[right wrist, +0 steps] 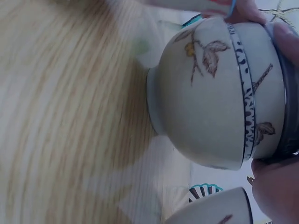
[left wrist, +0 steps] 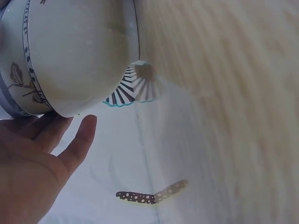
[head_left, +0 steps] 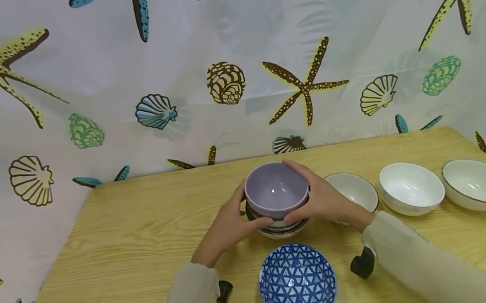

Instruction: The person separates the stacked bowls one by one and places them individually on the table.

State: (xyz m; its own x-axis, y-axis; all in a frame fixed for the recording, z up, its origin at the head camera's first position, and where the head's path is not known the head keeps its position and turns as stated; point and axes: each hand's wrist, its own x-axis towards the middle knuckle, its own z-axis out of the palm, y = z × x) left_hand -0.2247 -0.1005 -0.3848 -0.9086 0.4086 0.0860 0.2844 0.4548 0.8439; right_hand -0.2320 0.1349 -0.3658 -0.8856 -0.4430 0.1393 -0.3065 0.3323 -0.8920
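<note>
A plain purple bowl (head_left: 276,188) sits on top of stacked cream bowls (right wrist: 203,107) with leaf sprigs and dark banded rims. My left hand (head_left: 227,223) holds the purple bowl from the left, thumb at its near side. From the right, my right hand (head_left: 326,199) grips the same bowl, its thumb close to the left one and its fingers round the far side. In the left wrist view, some fingers of the left hand lie along the side of the stack. Most of the lower bowls is hidden in the head view.
A blue-and-white triangle-patterned bowl (head_left: 297,284) stands in front of the stack, between my forearms. To the right are a cream bowl (head_left: 355,190) partly behind my right hand, a white bowl (head_left: 411,187) and a dark-rimmed bowl (head_left: 478,183). A shell-print cloth (head_left: 203,136) hangs behind the wooden table (head_left: 142,228).
</note>
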